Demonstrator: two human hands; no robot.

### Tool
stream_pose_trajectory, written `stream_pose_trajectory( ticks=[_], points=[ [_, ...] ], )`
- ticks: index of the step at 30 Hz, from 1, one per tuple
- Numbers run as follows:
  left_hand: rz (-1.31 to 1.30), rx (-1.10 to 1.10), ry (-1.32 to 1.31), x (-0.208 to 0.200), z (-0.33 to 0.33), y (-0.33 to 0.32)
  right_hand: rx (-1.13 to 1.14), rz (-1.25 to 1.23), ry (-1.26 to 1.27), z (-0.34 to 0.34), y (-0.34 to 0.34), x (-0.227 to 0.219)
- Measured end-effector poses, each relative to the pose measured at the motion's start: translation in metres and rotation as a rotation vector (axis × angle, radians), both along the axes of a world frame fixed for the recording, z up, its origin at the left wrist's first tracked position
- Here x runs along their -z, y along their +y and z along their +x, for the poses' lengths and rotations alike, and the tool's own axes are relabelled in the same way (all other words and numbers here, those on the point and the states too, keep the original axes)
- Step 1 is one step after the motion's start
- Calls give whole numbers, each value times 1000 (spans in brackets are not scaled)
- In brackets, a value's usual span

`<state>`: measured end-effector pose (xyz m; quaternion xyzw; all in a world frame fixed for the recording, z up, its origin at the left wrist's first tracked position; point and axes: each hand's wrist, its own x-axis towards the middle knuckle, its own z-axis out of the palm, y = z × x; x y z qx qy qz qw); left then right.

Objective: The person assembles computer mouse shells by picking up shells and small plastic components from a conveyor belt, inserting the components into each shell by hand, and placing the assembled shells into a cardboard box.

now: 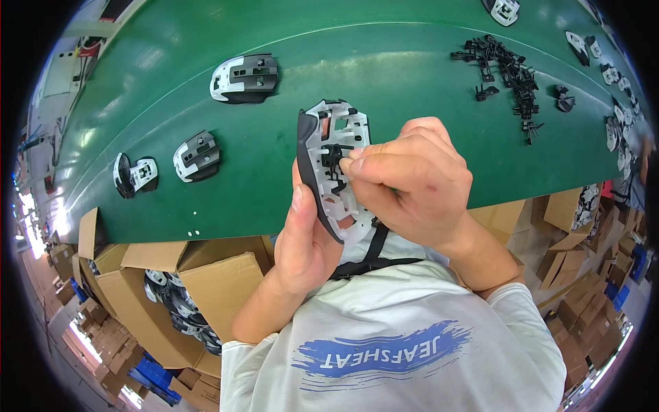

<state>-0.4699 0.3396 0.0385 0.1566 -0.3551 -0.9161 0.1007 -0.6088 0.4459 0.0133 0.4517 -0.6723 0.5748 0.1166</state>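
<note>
My left hand is wrapped round a computer mouse shell, its white hollow inside facing me and its black side wall at the left. Inside the shell sits a small black plastic part. My right hand is closed in a pinch, thumb and fingertips on that black part; the fingers cover some of the shell's right side. Both hands are raised in front of my chest, over the table's near edge. A pile of similar black plastic parts lies on the table to the far right.
The green table carries mouse shells at the left, among them a grey-and-white shell. More white shells line the right side. An open cardboard box with shells stands below the near edge at the left; more boxes are at the right.
</note>
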Motion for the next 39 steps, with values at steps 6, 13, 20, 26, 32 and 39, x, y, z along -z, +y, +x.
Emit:
stream_pose_trajectory(
  ticks=[6,13,20,26,32,39],
  points=[
    [-99,61,-40,10,3,-6,-179,128,-68,-19,6,-9],
    [-54,66,-99,12,9,-9,-193,243,29,-18,5,-16],
    [216,0,-9,14,3,-8,-123,321,145,-9,22,-18],
    [206,-38,3,24,7,-7,-137,489,244,-5,27,-18],
    [221,14,159,29,9,-12,-146,394,81,-2,42,-25],
    [-153,64,-70,9,7,-8,-224,456,190,8,35,-34]
  ],
)
